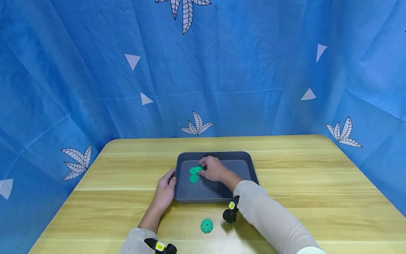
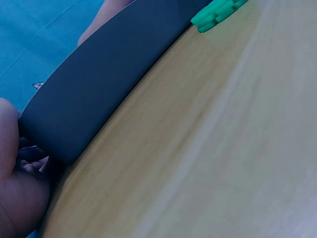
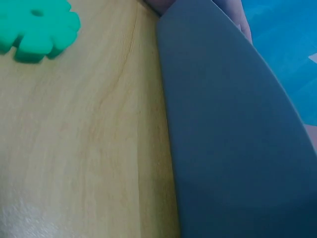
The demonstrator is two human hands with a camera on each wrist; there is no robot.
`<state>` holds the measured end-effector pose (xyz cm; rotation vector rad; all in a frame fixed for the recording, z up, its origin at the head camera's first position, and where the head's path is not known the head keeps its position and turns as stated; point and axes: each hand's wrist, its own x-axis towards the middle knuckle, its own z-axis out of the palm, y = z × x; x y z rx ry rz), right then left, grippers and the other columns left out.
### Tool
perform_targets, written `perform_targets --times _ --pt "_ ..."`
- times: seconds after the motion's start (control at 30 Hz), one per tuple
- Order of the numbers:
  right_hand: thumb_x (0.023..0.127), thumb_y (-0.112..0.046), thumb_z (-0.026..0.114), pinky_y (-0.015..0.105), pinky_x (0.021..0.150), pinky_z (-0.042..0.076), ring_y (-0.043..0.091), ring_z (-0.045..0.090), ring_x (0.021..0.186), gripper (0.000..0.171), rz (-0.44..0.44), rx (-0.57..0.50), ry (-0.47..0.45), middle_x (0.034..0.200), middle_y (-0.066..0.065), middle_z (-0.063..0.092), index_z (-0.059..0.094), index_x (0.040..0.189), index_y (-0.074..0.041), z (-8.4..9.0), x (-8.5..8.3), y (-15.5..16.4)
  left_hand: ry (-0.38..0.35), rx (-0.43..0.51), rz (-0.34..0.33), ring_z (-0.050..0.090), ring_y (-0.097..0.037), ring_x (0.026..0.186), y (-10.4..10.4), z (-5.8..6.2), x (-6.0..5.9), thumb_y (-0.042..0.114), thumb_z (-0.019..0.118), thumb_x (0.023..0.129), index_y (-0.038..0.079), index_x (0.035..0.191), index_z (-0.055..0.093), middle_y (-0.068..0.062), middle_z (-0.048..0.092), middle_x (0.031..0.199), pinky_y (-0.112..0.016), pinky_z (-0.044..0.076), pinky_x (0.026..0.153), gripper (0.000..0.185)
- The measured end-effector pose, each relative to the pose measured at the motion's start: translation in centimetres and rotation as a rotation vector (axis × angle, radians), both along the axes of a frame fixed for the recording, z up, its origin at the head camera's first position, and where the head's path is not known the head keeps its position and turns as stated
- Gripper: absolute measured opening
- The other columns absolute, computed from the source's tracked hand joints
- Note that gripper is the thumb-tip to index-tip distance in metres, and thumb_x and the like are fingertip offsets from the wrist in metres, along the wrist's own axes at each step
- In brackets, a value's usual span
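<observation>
A dark grey tray [image 1: 215, 200] lies on the table, and my left hand [image 1: 165, 192] grips its left edge, the thumb against the rim. Inside the tray, my right hand [image 1: 215, 169] reaches across to the left part and pinches a green notched disc [image 1: 200, 169]; its fingers partly hide the disc. Beside that one are two more green discs, one at the back [image 1: 193, 170] and another just in front [image 1: 194, 178]. A further green notched disc [image 1: 207, 225] rests on the table before the tray, touched by neither hand; it also shows in the right wrist view.
The wooden table [image 1: 304, 183] extends to both sides of the tray. Behind it hangs a blue curtain [image 1: 247, 70] with leaf and triangle prints. Each wrist wears a small black camera, the right one [image 1: 231, 211] just off the tray's front edge.
</observation>
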<state>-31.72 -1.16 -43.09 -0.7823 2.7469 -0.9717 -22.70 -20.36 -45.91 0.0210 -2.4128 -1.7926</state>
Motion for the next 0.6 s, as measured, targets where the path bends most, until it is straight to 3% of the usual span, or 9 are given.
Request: perform_targets --times 0.6 --pt "0.085 -0.016 0.065 0.036 0.087 0.051 0.023 0.059 0.102 0.030 0.003 0.031 0.021 0.107 0.010 0.063 0.062 0.112 -0.003 0.30 0.24 0.17 0.012 0.005 0.011 0.039 -0.025 0.131 0.11 0.12 0.13 0.010 0.035 0.098 0.002 0.136 0.042 -0.014 0.046 0.138 -0.042 0.034 0.108 0.040"
